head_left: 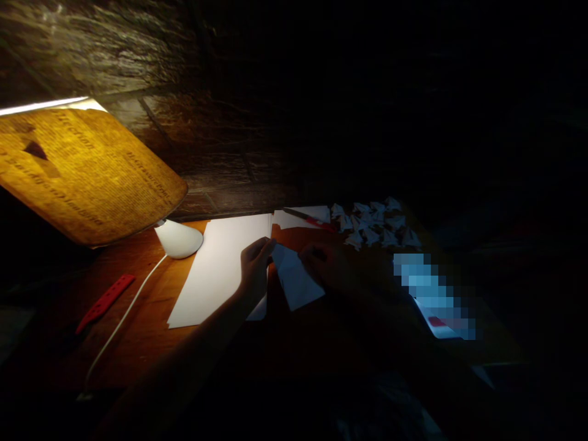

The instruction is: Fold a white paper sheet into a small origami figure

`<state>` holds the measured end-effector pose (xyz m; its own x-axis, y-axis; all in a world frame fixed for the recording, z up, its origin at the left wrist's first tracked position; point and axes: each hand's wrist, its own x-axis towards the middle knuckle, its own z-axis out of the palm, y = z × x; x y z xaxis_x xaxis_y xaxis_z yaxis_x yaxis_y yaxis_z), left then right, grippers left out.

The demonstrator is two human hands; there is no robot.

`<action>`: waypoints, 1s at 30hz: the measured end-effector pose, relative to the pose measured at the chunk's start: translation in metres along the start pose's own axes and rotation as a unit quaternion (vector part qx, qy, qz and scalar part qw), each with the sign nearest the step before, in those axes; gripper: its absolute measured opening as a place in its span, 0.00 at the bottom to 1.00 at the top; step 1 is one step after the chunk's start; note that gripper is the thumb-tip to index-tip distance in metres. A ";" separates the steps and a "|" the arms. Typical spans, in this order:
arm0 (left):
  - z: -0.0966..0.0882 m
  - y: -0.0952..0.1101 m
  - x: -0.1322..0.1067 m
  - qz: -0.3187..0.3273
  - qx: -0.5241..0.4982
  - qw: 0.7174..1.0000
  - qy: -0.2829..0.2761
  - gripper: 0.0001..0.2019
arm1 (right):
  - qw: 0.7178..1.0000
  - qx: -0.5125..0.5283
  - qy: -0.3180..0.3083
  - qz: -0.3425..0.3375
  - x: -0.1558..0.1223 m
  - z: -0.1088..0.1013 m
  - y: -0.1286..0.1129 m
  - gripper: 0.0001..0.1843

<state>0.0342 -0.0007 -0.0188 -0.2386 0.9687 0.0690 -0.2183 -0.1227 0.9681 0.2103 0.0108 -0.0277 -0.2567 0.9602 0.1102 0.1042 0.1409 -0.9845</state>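
Observation:
A partly folded sheet of paper point(298, 278) is held up over the wooden table, its lower edge slanting toward me. My left hand point(255, 263) pinches its upper left corner between thumb and fingers. On the other side, my right hand point(321, 260) has its fingers curled at the paper's right edge; it lies in deep shadow. Just left of the folded piece is a stack of white paper sheets point(220, 263), partly covered by my left hand and forearm. Several small folded paper figures point(372, 223) stand grouped at the back right.
A lit lamp with a printed yellow shade point(92, 177) and white base point(181, 240) stands at the left, its cord point(124, 318) trailing forward. A red-handled blade point(312, 220) rests on more paper behind. A red perforated tool point(105, 302) lies left, a glowing phone point(432, 300) right.

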 end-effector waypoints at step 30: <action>0.002 -0.001 0.000 -0.084 -0.080 0.985 -0.131 0.15 | 0.992 0.072 0.048 0.091 0.000 -0.005 -0.001 0.19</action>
<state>0.0365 0.0000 -0.0189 0.0608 0.9981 -0.0095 -0.3858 0.0323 0.9220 0.2148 0.0115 -0.0262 -0.1525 0.9861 -0.0658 -0.0001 -0.0666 -0.9978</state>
